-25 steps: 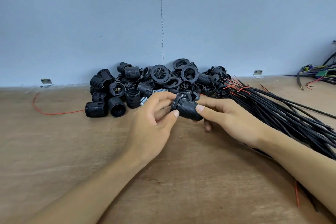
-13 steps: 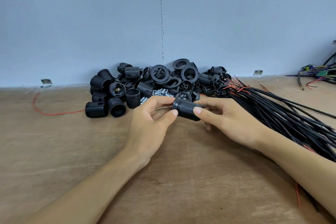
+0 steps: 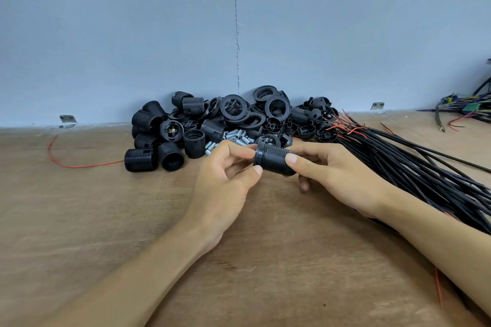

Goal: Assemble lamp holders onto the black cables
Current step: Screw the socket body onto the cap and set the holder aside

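Holder [image 3: 275,160] gripped from two sides

The holder is held at 6 o'clock of the pile [image 3: 212,127]: body gripped by the right hand [image 3: 337,172], rim pinched by the left hand [image 3: 225,188]. Cables [image 3: 425,167] lie at 3 o'clock, untouched. Threads could be crossed if the rim is turned askew.

A single head-worn camera looks forward and down across the surface [image 3: 87,220], facing the wall [image 3: 119,34] squarely. It sits close: the left hand [image 3: 225,186] and right hand [image 3: 342,180] lie mid-frame, before the wall.
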